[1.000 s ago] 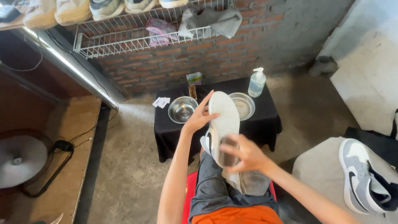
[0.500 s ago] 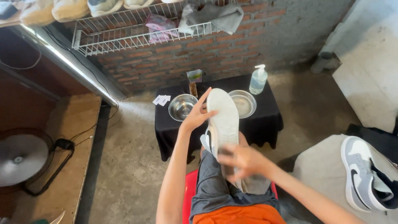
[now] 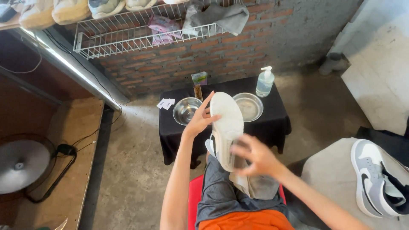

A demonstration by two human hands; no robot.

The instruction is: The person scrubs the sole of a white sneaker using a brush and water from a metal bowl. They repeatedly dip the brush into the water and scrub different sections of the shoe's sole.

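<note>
My left hand (image 3: 199, 120) grips the toe end of a white sneaker (image 3: 226, 121), which stands on my lap with its pale sole facing me. My right hand (image 3: 257, 158) is closed on a small dark brush (image 3: 237, 159) pressed against the heel part of the sole; hand and brush are motion-blurred. A grey cloth (image 3: 257, 186) lies over my thigh under the shoe.
Ahead, a low table draped in black (image 3: 272, 124) carries two steel bowls (image 3: 186, 110) (image 3: 249, 106) and a clear pump bottle (image 3: 265, 81). A matching grey-and-white sneaker (image 3: 377, 179) rests at the right. A wire shelf (image 3: 128, 32) hangs on the brick wall, and a fan (image 3: 19, 164) sits at the left.
My right hand has moved the brush back and forth along the lower sole. The left hand keeps the sneaker in nearly the same place.
</note>
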